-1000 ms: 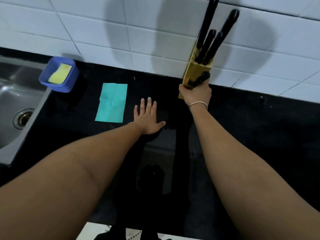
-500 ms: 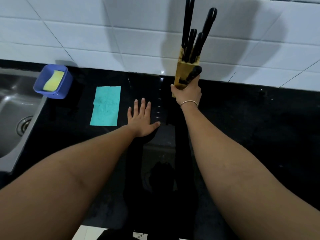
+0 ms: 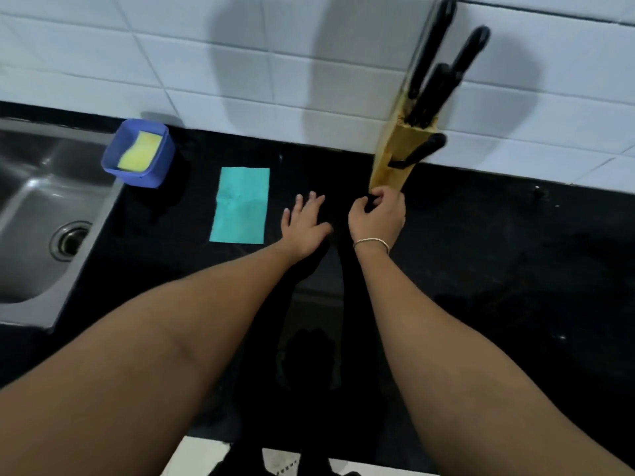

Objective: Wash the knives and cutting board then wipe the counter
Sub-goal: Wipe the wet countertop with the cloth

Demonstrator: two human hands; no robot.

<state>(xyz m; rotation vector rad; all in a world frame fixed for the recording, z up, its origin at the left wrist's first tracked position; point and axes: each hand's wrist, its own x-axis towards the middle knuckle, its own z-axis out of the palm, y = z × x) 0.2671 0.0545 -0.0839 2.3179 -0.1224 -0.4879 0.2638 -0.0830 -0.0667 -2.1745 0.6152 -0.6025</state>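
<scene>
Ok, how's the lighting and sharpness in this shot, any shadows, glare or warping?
Head view: two soft shadows fall on the tiled wall; the black counter is so dark that detail between the arms is lost; a mild glare sits on the sink; the tile lines bow from wide-angle distortion; the knife handles look slightly blurred.

A blue tub (image 3: pixel 139 166) holding a yellow sponge (image 3: pixel 140 151) is set at the rim of a steel sink (image 3: pixel 31 214), whose drain (image 3: pixel 70 240) is seen. White wall tiles (image 3: pixel 240 56) are seen behind.
</scene>
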